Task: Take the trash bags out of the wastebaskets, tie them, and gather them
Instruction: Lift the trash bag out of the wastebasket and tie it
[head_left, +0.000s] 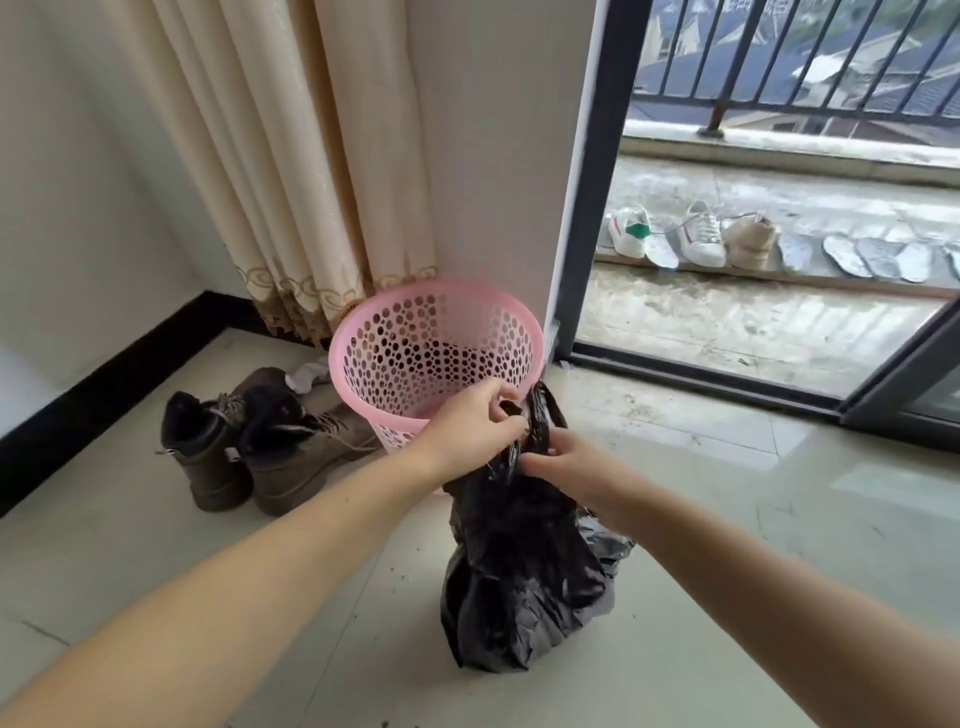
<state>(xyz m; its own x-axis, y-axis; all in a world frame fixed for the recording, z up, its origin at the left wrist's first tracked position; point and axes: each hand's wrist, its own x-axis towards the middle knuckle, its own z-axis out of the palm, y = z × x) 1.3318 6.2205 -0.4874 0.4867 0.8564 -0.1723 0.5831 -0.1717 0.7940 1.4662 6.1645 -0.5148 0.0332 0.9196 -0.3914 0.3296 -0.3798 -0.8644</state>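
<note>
A full black trash bag (524, 582) stands on the tiled floor in front of a pink perforated wastebasket (436, 358), which has no bag in it. My left hand (475, 423) pinches one strip of the bag's gathered top. Just to the right of it, my right hand (563, 460) grips the bag's neck. The two hands sit close together above the bag, and the twisted plastic rises between them.
A pair of brown boots (249, 447) lies on the floor left of the basket. A cream curtain (311, 171) hangs behind it. On the right a sliding door (587, 208) opens onto a wet balcony with white sneakers (696, 236) and insoles.
</note>
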